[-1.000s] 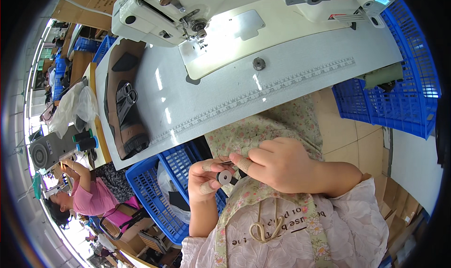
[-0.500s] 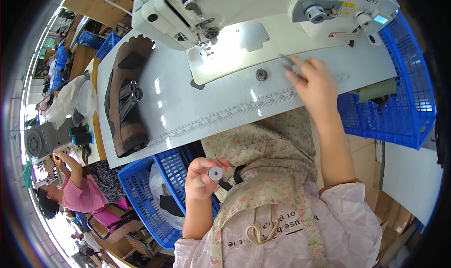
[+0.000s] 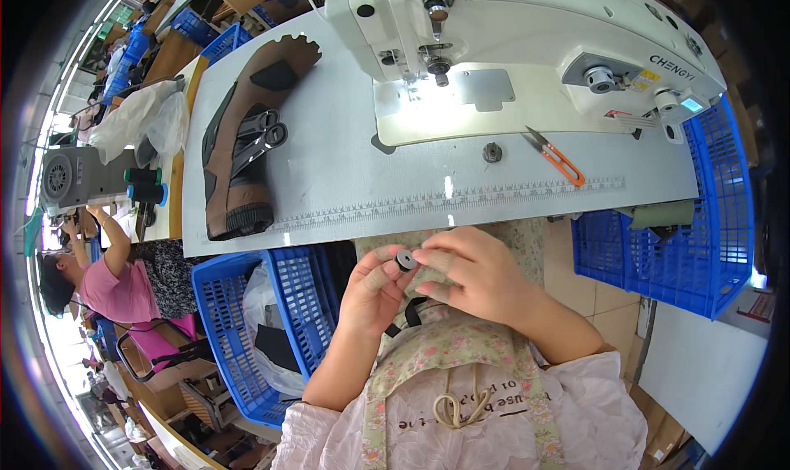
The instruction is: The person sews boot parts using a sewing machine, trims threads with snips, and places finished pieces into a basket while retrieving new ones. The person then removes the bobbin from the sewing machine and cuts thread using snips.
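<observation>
A small round metal bobbin (image 3: pixel 405 260) with a hole through its centre is pinched between the fingers of my left hand (image 3: pixel 372 293), above my lap. My right hand (image 3: pixel 477 274) is close beside it, a fingertip at the bobbin's right edge. The right thumb stands apart below the forefinger. Any thread between the hands is too fine to make out. On the table lie a dark metal bobbin case (image 3: pixel 492 152) and orange-handled thread snips (image 3: pixel 555 155). Behind them stands the white sewing machine (image 3: pixel 527 38), its lamp lighting the needle plate.
A brown and black shoe upper (image 3: pixel 247 100) with black scissors (image 3: pixel 262 139) on it lies at the table's left. Blue crates (image 3: pixel 239 338) stand below the table at left, and another blue crate (image 3: pixel 716 198) is at right. A co-worker in pink (image 3: pixel 123 285) sits at far left.
My right hand has let go of the snips on the table and come down to the bobbin. The left hand has moved up and right with the bobbin. The view has shifted.
</observation>
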Available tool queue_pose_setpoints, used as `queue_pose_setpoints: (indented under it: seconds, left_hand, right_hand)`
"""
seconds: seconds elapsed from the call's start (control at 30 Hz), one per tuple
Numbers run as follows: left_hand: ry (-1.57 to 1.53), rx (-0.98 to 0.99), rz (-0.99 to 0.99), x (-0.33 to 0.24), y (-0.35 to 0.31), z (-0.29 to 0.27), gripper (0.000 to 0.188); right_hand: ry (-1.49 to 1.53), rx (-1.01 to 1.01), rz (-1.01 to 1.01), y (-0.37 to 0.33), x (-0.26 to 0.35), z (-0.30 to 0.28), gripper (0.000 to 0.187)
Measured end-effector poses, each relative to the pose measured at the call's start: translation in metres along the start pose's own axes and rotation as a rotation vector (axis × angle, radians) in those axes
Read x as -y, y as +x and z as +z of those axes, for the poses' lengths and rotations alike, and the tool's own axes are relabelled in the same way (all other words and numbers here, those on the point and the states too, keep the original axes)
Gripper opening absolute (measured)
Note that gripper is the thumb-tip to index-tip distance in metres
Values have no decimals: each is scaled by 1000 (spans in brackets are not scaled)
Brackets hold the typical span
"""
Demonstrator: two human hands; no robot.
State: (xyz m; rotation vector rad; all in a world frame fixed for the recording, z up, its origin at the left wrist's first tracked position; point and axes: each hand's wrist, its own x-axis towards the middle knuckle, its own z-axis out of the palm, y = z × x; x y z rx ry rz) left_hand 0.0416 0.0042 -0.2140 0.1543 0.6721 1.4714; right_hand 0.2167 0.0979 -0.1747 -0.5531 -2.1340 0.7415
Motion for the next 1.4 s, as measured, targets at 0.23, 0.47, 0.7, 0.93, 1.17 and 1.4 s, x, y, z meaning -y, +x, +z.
queue_pose_setpoints:
  seconds: [0.23, 0.47, 0.7, 0.93, 1.17, 1.4]
  left_hand:
    - [63, 61, -12, 2, -1, -1, 26]
    - [237, 61, 41, 3, -6, 6, 31]
    - [423, 21, -79, 0, -7, -4, 36]
    - [74, -51, -35, -14, -20, -53, 31]
    - [-268, -370, 187, -55, -18, -141, 20]
    - [508, -442, -41, -39, 63, -153, 38]
  right_hand:
    - [25, 1, -53, -4, -5, 21, 35]
    - [623, 12, 458, -12, -2, 17, 21]
    - [1475, -44, 879, -9, -13, 7, 18]
    - [1414, -155, 769, -12, -25, -10, 18]
    - [1368, -183, 711, -10, -44, -23, 21]
    - [1361, -313, 784, -23, -48, -23, 29]
